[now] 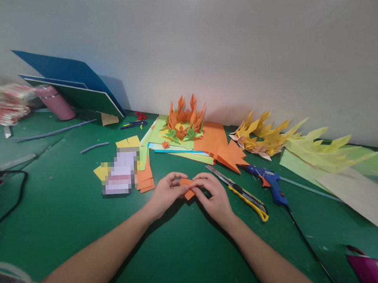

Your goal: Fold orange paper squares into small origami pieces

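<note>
A small orange piece of paper (189, 194) is held just above the green table, between both hands. My left hand (168, 192) pinches its left side with thumb and fingers. On the other side, my right hand (213, 195) grips the paper's right edge between thumb and fingertips. Whether the paper has folds in it is hard to make out. Close to my right hand lies a yellow utility knife (247, 201) with its blade out. Several small orange paper pieces (146, 179) lie left of my left hand.
An orange paper crown-like piece (188, 120) stands on stacked coloured sheets, with yellow folded-paper pieces (261, 135) to its right. A blue glue gun (270, 183) trails its cord toward the front right. A pink bottle (56, 103) leans near blue boards (67, 67). A blurred-out phone-like object (120, 172) lies left.
</note>
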Demonstrator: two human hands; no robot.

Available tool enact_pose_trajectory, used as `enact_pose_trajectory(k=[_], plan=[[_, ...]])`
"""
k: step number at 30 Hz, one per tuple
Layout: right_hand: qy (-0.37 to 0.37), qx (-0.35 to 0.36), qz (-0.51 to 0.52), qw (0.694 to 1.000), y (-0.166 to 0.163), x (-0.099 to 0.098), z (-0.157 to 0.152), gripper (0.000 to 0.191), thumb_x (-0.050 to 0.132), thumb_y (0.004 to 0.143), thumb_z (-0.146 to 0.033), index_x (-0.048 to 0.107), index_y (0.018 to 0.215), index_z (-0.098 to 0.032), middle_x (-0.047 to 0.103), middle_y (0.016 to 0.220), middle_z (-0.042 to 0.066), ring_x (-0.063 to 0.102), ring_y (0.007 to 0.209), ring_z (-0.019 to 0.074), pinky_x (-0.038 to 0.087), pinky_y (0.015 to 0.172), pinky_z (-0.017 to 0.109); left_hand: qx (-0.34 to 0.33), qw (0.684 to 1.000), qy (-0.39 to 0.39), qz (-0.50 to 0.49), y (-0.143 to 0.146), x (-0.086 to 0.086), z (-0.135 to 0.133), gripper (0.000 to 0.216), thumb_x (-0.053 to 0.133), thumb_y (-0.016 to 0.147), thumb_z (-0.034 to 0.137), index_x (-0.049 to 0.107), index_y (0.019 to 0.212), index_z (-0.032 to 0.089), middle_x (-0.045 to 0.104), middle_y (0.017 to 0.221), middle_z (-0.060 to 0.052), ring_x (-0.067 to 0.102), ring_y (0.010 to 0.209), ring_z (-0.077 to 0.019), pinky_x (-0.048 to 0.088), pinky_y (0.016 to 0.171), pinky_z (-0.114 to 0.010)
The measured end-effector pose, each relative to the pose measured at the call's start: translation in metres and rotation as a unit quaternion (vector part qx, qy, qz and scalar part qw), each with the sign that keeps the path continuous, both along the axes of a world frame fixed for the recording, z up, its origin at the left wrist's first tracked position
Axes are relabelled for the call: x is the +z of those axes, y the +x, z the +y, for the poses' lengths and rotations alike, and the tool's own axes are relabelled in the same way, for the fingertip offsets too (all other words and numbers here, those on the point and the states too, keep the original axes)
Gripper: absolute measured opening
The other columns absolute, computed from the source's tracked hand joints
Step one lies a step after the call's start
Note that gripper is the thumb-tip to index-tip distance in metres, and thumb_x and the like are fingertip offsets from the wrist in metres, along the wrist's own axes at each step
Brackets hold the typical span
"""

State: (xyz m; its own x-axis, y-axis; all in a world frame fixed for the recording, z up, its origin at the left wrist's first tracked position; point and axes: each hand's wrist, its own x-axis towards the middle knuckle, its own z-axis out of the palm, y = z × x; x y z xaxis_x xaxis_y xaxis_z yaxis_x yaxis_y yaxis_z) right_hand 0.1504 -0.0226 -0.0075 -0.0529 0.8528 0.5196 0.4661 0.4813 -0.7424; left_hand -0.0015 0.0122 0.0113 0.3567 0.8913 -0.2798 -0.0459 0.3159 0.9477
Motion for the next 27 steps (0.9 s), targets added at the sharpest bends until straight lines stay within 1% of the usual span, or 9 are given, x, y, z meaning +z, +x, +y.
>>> enact_pose_trajectory(k=[5,9,12,14,16,17,19,23,27], plan=[[0.002,0.007,0.010,1.000,-0.0005,0.0001,0.0001,0.014,0.053,0.083,-0.016,0.064,0.081,-0.024,0.060,0.087,0.005,0.058,0.084,0.0197,0.046,0.077,0.036,0.003,0.999,-0.035,-0.035,-0.0002,0.0019,0.0011,0.044,0.078,0.053,0.037,0.058,0.087,0.016,0.054,0.060,0.006,0.051,0.056,-0.0076,0.041,0.058,-0.022],[-0.002,0.010,0.016,1.000,-0.0007,-0.0001,-0.0004,0.013,0.053,0.083,-0.016,0.064,0.080,-0.023,0.060,0.087,0.005,0.058,0.084,0.0196,0.046,0.077,0.036,0.008,0.999,-0.040,-0.028,0.0004,0.0044,0.0004,0.041,0.077,0.054,0.035,0.056,0.084,0.015,0.056,0.059,0.006,0.050,0.053,-0.0067,0.041,0.055,-0.021],[-0.022,0.013,0.032,0.999,-0.0002,-0.0015,0.0004,0.012,0.053,0.082,-0.016,0.063,0.078,-0.023,0.059,0.088,0.005,0.057,0.086,0.0198,0.045,0.079,0.036,0.004,1.000,-0.009,-0.003,0.0010,0.0040,-0.0006,0.036,0.073,0.060,0.032,0.054,0.086,0.016,0.051,0.053,0.008,0.045,0.046,-0.0053,0.035,0.048,-0.019],[-0.050,0.014,0.067,0.996,0.0001,-0.0035,0.0018,0.008,0.054,0.080,-0.018,0.060,0.078,-0.022,0.058,0.087,0.005,0.057,0.086,0.0195,0.046,0.076,0.034,0.002,1.000,0.021,0.016,0.0015,0.0035,-0.0015,0.033,0.070,0.062,0.029,0.053,0.087,0.016,0.049,0.052,0.009,0.043,0.044,-0.0052,0.032,0.045,-0.018],[-0.093,0.018,0.119,0.988,0.0004,-0.0057,0.0034,0.004,0.057,0.077,-0.021,0.056,0.081,-0.022,0.056,0.083,0.003,0.056,0.077,0.0173,0.047,0.067,0.030,0.004,0.998,0.049,0.035,0.0021,0.0034,-0.0023,0.030,0.068,0.064,0.026,0.053,0.088,0.016,0.047,0.052,0.010,0.042,0.045,-0.0054,0.030,0.045,-0.018],[-0.117,0.022,0.145,0.982,0.0005,-0.0067,0.0040,0.009,0.058,0.076,-0.022,0.053,0.084,-0.022,0.054,0.079,0.002,0.054,0.069,0.0154,0.047,0.062,0.028,0.006,0.997,0.061,0.043,0.0025,0.0036,-0.0027,0.028,0.066,0.064,0.025,0.053,0.087,0.016,0.046,0.053,0.010,0.042,0.046,-0.0055,0.030,0.046,-0.018],[-0.152,0.030,0.180,0.971,0.0005,-0.0080,0.0049,0.016,0.059,0.074,-0.024,0.050,0.086,-0.022,0.052,0.076,-0.001,0.051,0.062,0.0128,0.046,0.058,0.026,0.007,0.995,0.082,0.054,0.0034,0.0038,-0.0034,0.024,0.064,0.065,0.022,0.053,0.086,0.016,0.046,0.054,0.009,0.043,0.047,-0.0058,0.032,0.047,-0.019],[-0.177,0.038,0.204,0.962,0.0000,-0.0077,0.0054,0.019,0.059,0.071,-0.025,0.047,0.085,-0.022,0.050,0.075,-0.002,0.049,0.061,0.0115,0.044,0.057,0.024,0.004,0.992,0.108,0.069,0.0048,0.0031,-0.0043,0.021,0.062,0.065,0.018,0.053,0.084,0.015,0.045,0.055,0.009,0.044,0.049,-0.0063,0.034,0.050,-0.020],[-0.185,0.041,0.217,0.958,0.0001,-0.0076,0.0060,0.017,0.058,0.070,-0.024,0.046,0.082,-0.022,0.049,0.075,-0.002,0.048,0.062,0.0111,0.043,0.058,0.023,-0.002,0.992,0.111,0.056,0.0058,0.0009,-0.0043,0.019,0.062,0.064,0.015,0.053,0.082,0.015,0.045,0.057,0.009,0.046,0.052,-0.0066,0.036,0.053,-0.021]])
